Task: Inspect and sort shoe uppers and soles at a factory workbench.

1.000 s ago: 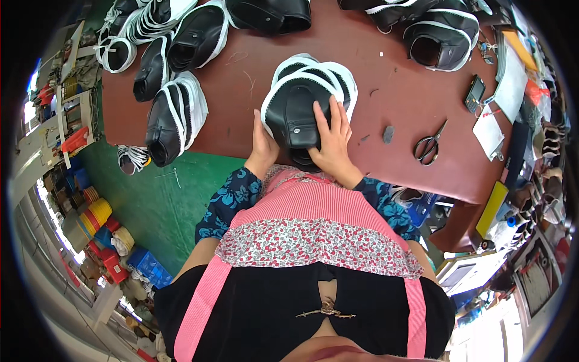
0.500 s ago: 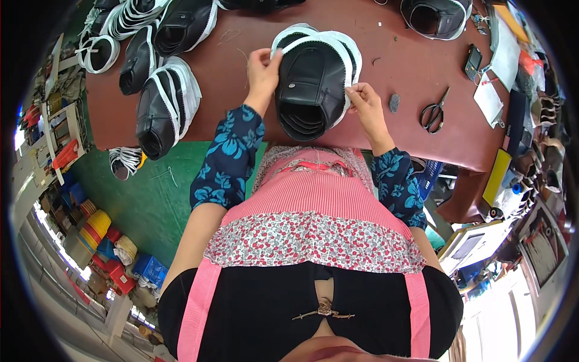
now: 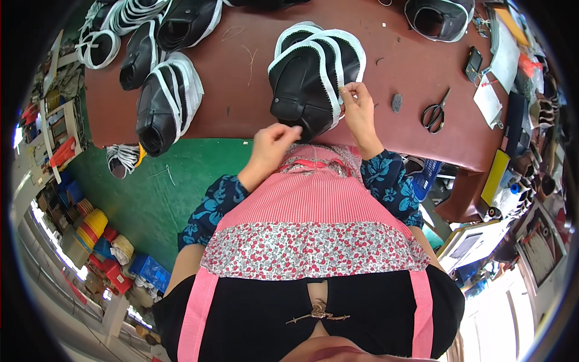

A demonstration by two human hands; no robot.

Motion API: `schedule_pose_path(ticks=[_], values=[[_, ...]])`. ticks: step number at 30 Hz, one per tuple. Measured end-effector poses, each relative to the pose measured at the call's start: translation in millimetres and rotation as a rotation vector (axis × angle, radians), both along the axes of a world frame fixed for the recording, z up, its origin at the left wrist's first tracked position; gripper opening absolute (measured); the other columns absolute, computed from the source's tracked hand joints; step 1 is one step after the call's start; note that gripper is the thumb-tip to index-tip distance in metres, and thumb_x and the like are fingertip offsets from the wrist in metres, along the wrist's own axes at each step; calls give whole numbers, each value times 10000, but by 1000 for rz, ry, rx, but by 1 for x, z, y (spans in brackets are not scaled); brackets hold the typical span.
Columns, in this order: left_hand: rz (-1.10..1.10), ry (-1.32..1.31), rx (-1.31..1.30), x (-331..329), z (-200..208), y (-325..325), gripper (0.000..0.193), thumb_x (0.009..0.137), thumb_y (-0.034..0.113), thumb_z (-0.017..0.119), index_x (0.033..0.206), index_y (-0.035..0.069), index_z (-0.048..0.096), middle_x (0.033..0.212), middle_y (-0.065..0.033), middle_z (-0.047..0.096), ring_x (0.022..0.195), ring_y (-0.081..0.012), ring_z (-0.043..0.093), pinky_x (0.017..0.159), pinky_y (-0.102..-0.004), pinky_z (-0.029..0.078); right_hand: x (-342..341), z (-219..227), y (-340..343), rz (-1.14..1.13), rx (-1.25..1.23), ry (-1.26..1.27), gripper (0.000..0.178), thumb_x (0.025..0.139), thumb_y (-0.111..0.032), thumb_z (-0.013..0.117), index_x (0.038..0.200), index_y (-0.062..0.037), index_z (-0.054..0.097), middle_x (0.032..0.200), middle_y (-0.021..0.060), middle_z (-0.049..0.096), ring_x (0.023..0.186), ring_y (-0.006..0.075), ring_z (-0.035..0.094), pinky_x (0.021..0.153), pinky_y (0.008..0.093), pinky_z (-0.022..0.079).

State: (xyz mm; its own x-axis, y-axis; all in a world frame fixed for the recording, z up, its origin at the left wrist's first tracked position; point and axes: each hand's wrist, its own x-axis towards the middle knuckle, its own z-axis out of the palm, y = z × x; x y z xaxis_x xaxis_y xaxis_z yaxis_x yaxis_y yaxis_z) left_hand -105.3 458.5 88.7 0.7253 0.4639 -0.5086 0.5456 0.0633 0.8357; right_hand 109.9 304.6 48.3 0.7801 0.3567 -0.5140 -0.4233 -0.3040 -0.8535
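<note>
A stack of black shoe uppers with white stitched edges lies near the table's front edge, nested one in another and fanned out to the right. My right hand pinches the white edging on the stack's right side between thumb and fingers. At the near end, by the ankle opening, my left hand is closed with its fingertips on the black collar. The hand partly covers that opening.
More black uppers are piled at the left of the brown table, and another stack sits far right. Black scissors, a small grey lump, a dark handheld device and papers lie on the right.
My left hand has left the far left edge of the stack and come down to its near end. The stack has turned and its uppers have fanned apart; my right hand stays on the right edge.
</note>
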Motion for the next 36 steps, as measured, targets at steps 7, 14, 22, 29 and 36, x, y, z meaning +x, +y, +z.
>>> schedule_pose_path(ticks=[7,14,22,29,36], values=[[520,-168,-528,-3,4,5,217,1121,250,743,1133,36,776,1059,-7,752,972,-140,688,931,-323,544,10,-15,-12,145,-204,-423,144,1155,-169,710,1207,-36,685,1015,12,702,941,93,670,812,277,546],[723,-341,-870,-98,-21,75,302,1150,336,754,1253,54,733,1112,-53,750,1055,-194,727,961,-357,585,30,-32,-36,53,51,-46,138,1176,-173,683,1216,-41,692,1066,17,730,937,95,682,838,274,555],[279,-115,-381,-49,18,19,363,1017,34,850,1363,-14,751,1255,-54,805,1076,-135,758,978,-345,624,10,-4,-22,-8,4,-75,97,1146,-125,713,1139,-28,716,954,-6,717,842,71,648,739,266,530],[362,-157,-141,-40,16,15,327,996,64,901,1274,-22,753,1120,-72,845,1031,-164,788,907,-340,628,-14,54,2,-1,205,-19,171,1173,-127,691,1295,-9,713,1062,31,752,897,81,670,822,249,547],[101,-274,686,-51,-18,66,242,946,58,933,1173,14,862,1157,-130,865,981,-309,814,921,-419,606,81,-133,-166,-43,-786,-748,586,934,-321,924,1387,-24,700,1341,271,670,1332,460,561,1177,582,460]])
